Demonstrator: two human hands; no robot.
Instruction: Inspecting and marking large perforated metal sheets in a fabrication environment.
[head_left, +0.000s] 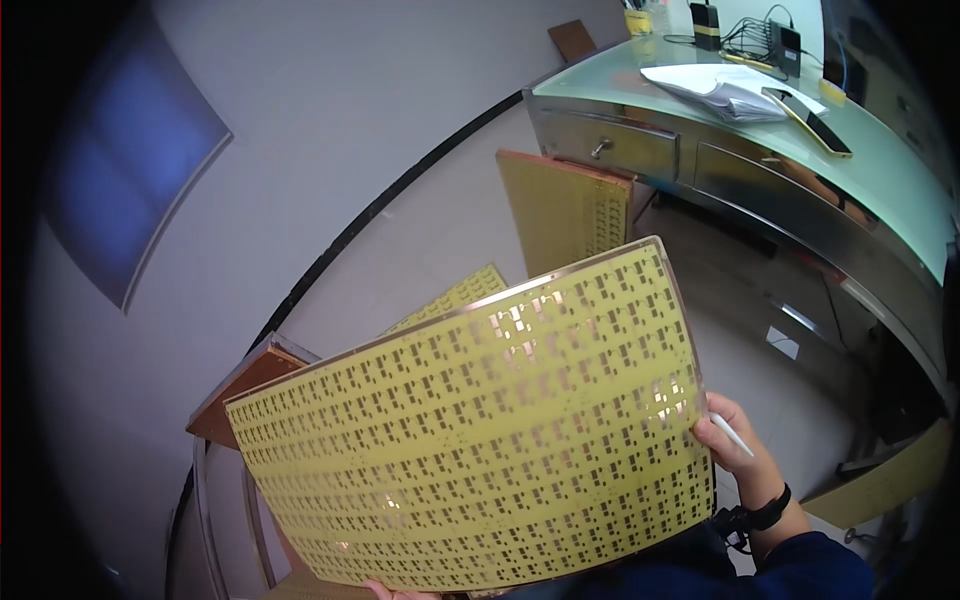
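A large yellow-green circuit board panel, covered in rows of small copper pads, is held up at a tilt. Its right edge is gripped by my right hand, the thumb on the face. A thin white pen-like stick also sits in that hand. At the panel's lower edge only a few fingers of my left hand show, curled over it; the rest is hidden behind the board. Several pads catch bright reflections.
Behind stand more yellow-green panels, leaning by a metal desk with drawers. Its glass top carries papers, a phone and black devices with cables. A reddish-brown board rests at left near a metal frame.
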